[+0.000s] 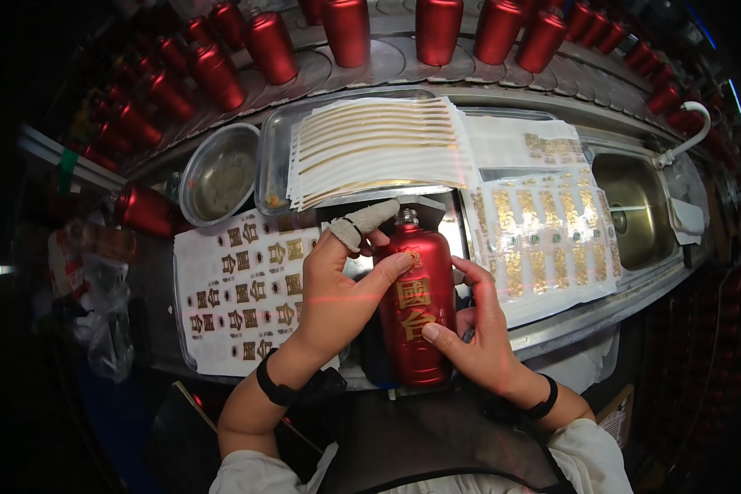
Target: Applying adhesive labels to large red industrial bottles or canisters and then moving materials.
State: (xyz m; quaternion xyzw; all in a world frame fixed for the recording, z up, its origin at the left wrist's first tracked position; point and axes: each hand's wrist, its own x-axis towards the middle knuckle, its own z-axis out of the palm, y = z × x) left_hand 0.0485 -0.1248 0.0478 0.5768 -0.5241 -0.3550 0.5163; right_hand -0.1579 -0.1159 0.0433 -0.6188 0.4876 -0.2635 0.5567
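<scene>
A shiny red bottle [421, 317] with gold characters down its front stands nearly upright in front of me, its narrow glass neck at the top. My left hand [343, 284] is closed on the upper left side, with the thumb pressed by a small gold emblem [414, 258] below the shoulder. A pale wrap [374, 221] covers that hand's index finger, which points past the neck. My right hand [479, 342] grips the lower right side, its thumb on the front beside the lowest character. The fingers behind the bottle are partly hidden.
Sheets of gold character stickers [239, 309] lie left, striped gold sheets [379, 148] fill a tray behind, and more gold sheets [543, 239] lie right. A metal bowl [220, 174] stands back left, a sink [630, 218] right. Several red bottles [346, 33] line the far conveyor.
</scene>
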